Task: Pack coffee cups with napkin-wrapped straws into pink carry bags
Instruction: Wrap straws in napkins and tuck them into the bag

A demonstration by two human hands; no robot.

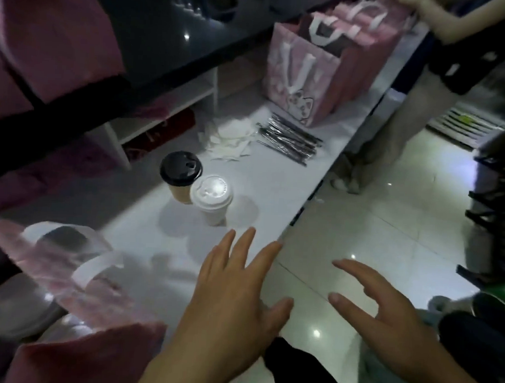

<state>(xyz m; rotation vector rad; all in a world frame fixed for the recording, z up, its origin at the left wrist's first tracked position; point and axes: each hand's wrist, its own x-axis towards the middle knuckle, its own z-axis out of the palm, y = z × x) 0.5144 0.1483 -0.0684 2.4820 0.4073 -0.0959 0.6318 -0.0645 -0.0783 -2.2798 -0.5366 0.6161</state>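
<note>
Hands first: both grips released, holding nothing. Left hand (pixel 235 292) hovers palm down over the counter (pixel 275 175), fingers spread and pointing toward the cups. Right hand (pixel 385 310) hangs just off the counter edge, thumb and fingers apart. White-lid cup (pixel 212 199) and black-lid cup (pixel 181 173) stand upright side by side just ahead. Further on, napkins (pixel 230 141) sit beside straws (pixel 291 141) lying flat, long axes roughly crosswise. Pink bags (pixel 308 78) stand at the far end, and a blurry near bag (pixel 68 270) is on the left.
</note>
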